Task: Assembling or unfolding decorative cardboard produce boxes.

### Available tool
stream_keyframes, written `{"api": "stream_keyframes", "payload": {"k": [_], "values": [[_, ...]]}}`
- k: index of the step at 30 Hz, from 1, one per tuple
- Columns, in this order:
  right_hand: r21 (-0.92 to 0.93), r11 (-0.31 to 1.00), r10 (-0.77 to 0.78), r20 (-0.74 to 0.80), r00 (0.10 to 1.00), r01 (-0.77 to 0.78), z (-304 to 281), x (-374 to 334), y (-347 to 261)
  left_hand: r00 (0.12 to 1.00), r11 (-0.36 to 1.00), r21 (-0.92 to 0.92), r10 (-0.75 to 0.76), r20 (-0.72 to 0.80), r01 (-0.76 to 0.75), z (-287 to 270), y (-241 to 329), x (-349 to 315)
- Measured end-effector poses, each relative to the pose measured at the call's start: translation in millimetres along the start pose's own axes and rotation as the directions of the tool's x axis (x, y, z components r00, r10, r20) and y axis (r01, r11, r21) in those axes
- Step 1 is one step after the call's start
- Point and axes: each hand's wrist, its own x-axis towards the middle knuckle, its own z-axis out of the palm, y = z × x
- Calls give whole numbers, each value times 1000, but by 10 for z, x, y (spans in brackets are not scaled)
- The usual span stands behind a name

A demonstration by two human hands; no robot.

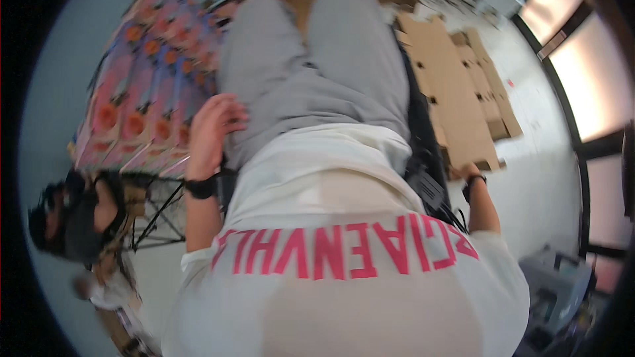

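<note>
Two hands. Left hand: fingers loosely bent, on one leg of grey trousers. Right hand: at near edge of cardboard; cannot tell whether gripping or only touching. Cardboard flat, right of legs; one piece or two, cannot tell. Two black wristbands, one per wrist. Left of legs: flower-print panels, several, exact count unclear. One grey case, lower right.

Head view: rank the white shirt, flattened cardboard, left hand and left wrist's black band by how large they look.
Largest to smallest:
White shirt
Flattened cardboard
Left hand
Black band
</note>
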Motion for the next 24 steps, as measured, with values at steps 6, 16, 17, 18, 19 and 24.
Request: {"api": "stream_keyframes", "payload": {"k": [6, 16, 17, 18, 19, 24], "values": [[101, 961, 261, -16, 965, -258, -276, -257, -348, 989, 979, 154, 140, -47, -131, -260, 378, -117], [-73, 968, 236, -81, 968, -242, -1356, -130, -347, 189, 109, 977, 971, -144, 185, -2265, 2104, 2], [-71, 968, 233, -90, 968, -239, -1504, -105, -373, 243, 95, 969, 958, -151, 227, -2472, 2219, 66], [260, 953, 188, -118, 975, -153, -1668, -94, -383, 281, 86, 959, 946, -163, 269, -2634, 2282, 120], [567, 822, 162, -138, 977, -56, -1835, -97, -425, 285, 79, 960, 945, -157, 270, -2773, 2298, 187], [527, 757, -109, -481, 870, 386, -2529, -267, -865, 802, 354, 901, 445, -399, 252, -3102, 2050, 318]]}}
